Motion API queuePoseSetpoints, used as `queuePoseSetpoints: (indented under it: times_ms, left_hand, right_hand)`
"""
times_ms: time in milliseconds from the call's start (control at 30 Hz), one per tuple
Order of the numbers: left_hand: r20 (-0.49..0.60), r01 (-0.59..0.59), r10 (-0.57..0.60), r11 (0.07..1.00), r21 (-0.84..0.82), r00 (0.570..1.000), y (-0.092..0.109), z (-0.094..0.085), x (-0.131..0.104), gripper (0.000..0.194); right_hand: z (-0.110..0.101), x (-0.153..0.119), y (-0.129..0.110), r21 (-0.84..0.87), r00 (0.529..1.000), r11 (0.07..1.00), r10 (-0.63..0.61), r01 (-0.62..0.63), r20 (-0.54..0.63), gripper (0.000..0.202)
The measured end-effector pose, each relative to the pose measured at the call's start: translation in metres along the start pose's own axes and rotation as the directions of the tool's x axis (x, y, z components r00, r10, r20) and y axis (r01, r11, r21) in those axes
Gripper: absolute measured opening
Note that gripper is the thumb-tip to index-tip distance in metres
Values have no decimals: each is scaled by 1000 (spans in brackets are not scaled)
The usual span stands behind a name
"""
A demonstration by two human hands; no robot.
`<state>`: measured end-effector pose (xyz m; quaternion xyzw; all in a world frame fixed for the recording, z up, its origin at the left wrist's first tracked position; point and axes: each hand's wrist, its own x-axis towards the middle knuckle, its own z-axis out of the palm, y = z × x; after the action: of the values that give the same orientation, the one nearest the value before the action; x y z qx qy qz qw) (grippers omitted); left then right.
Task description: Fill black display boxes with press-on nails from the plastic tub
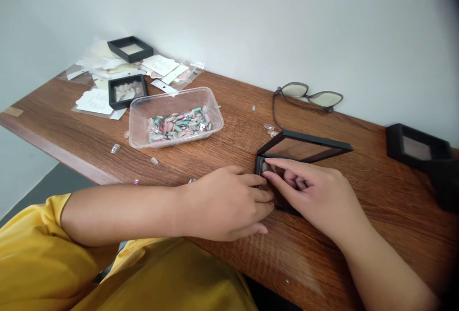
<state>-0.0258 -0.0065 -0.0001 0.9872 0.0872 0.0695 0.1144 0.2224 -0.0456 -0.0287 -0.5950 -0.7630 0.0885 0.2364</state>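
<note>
**No writing can be read**

Standing here, I can make out no word, brand, number or sign anywhere. The white paper cards [95, 101] at the far left of the worktop [229, 148] carry faint print, but it is too small and blurred to make out. The cards [160, 64] further back by the wall are the same. The black frame boxes [130, 49] and the clear plastic tub [175, 116] show no label, and the glasses [309, 95] bear no visible mark.
</note>
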Motion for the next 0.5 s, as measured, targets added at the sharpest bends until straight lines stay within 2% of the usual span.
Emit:
queuePoseSetpoints:
  times_ms: [167,300,500]
  left_hand:
    - [-30,-11,11,1000,14,999,0,0,0,38]
    - [-13,-8,8,1000,20,1000,1,0,0,39]
    - [-24,-17,18,1000,22,1000,0,0,0,39]
  right_hand:
    - [0,2,-2,7,1000,1000,4,-4,11,39]
    - [-1,2,-3,14,1000,1000,-10,10,24,35]
    - [-2,0,-2,18,1000,1000,-13,12,28,38]
